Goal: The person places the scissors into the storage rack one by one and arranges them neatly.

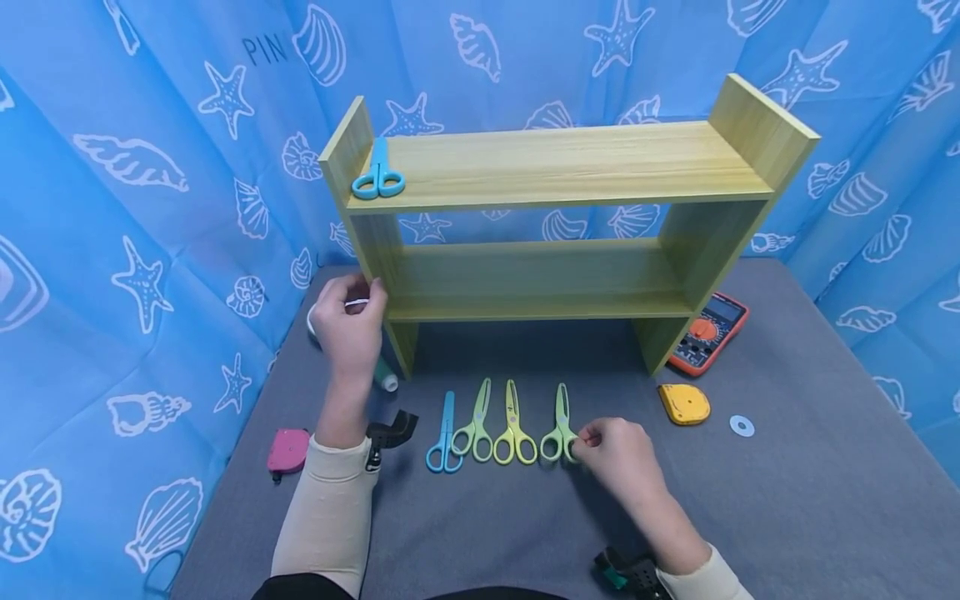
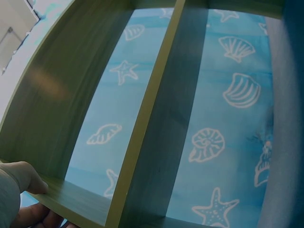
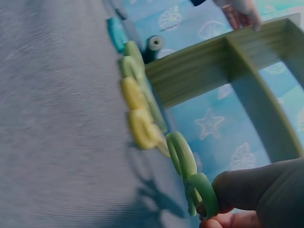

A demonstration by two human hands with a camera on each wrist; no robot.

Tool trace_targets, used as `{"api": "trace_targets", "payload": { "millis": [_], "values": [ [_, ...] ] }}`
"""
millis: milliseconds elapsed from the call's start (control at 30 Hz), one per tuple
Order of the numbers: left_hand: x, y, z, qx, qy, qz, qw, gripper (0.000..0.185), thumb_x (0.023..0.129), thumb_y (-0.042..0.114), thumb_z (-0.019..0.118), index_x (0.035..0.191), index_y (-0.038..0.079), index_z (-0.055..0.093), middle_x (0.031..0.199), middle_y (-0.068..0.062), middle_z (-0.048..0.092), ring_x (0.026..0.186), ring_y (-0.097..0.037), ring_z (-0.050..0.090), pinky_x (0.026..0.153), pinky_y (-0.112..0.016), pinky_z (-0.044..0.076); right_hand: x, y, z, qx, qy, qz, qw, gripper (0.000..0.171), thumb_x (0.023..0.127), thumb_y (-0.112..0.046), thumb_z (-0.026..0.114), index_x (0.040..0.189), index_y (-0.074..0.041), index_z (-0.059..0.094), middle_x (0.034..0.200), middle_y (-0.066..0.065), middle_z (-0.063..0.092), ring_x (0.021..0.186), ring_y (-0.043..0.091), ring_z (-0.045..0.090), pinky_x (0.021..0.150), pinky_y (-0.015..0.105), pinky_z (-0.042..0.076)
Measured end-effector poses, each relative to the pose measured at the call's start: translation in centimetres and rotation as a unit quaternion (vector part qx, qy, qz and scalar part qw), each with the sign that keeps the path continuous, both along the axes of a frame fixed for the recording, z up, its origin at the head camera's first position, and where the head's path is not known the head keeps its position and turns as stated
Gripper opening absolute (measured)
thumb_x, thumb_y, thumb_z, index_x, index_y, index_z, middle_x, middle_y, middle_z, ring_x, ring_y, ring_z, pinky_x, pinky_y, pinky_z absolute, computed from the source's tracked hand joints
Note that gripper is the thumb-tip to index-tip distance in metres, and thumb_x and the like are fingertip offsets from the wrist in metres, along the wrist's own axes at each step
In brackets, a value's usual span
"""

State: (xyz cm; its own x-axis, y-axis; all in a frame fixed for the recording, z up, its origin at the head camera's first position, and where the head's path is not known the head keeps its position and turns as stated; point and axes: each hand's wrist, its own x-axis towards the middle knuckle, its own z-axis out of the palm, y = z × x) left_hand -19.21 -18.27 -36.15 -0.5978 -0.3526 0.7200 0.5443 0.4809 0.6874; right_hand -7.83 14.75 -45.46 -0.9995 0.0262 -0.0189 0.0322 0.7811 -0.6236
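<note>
Right hand: I see the right hand point(image 1: 624, 462) pinching 1 handle ring of the light green scissors point(image 1: 560, 426); thumb and fingers are closed narrowly on it.
Held scissors: they are in front of the wooden shelf point(image 1: 570, 158), at the right end of the row; in my right wrist view their shadow lies apart from them, so they are raised from the table point(image 1: 840, 500).
Left hand: the left hand point(image 1: 348, 329) grips the shelf's left side panel, thumb on the inner face; the other fingertips are partly hidden behind it.
Hard to see: a white round object point(image 1: 311, 321) is mostly covered by the left hand, and I cannot tell what it is. The panel hides part of a green tube point(image 1: 384, 372); the shelf's right side covers part of the multimeter point(image 1: 708, 333).
Row: blue scissors point(image 1: 448, 412), overlapped by second green scissors point(image 1: 478, 419), then yellow scissors point(image 1: 512, 422); blurred in my right wrist view.
Top board: 1 more blue pair point(image 1: 379, 158), left end.
Around: pink tape measure point(image 1: 288, 450) at left; yellow tape measure point(image 1: 686, 404) and pale disc point(image 1: 742, 426) at right.
</note>
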Motion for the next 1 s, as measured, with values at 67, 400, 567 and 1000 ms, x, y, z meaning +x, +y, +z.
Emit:
{"api": "trace_targets", "payload": {
  "millis": [67,400,567,1000],
  "values": [
    [0.0,0.0,0.0,0.000,0.002,-0.001,1.0000,0.016,0.092,0.007,0.072,0.095,-0.008,0.074,0.089,-0.018,0.068,0.079,-0.024,0.067,0.070,-0.015,0.055,0.2,0.1,0.9,-0.002,-0.003,-0.010,1.000,0.006,0.077,-0.007,0.071,0.074,-0.011,0.074,0.063,-0.005,0.062,0.055,0.012,0.053,0.053,0.031,0.044],
    [0.0,-0.1,-0.1,-0.002,-0.001,-0.002,1.0000,0.016,0.093,0.007,0.072,0.096,-0.008,0.074,0.089,-0.018,0.067,0.079,-0.024,0.067,0.071,-0.017,0.055,1.5,0.8,6.7,-0.004,0.013,-0.040,0.999,0.007,0.082,-0.009,0.073,0.085,-0.005,0.077,0.068,-0.001,0.066,0.061,0.017,0.054,0.053,0.030,0.043],
    [0.0,-0.1,-0.1,-0.003,0.000,-0.001,1.0000,0.015,0.093,0.008,0.072,0.096,-0.007,0.074,0.089,-0.017,0.068,0.079,-0.024,0.067,0.070,-0.017,0.055,2.4,1.0,9.3,-0.009,0.029,-0.046,0.998,0.010,0.085,-0.012,0.073,0.090,-0.006,0.078,0.070,-0.001,0.067,0.064,0.018,0.056,0.055,0.031,0.045],
    [0.1,0.0,0.0,0.000,-0.003,0.000,1.0000,0.015,0.093,0.008,0.071,0.095,-0.007,0.074,0.089,-0.017,0.068,0.080,-0.024,0.067,0.070,-0.018,0.055,4.2,1.5,13.9,-0.013,0.174,-0.041,0.984,0.006,0.085,-0.007,0.078,0.090,-0.008,0.079,0.074,-0.001,0.068,0.060,0.013,0.058,0.050,0.024,0.047]
  ]
}}
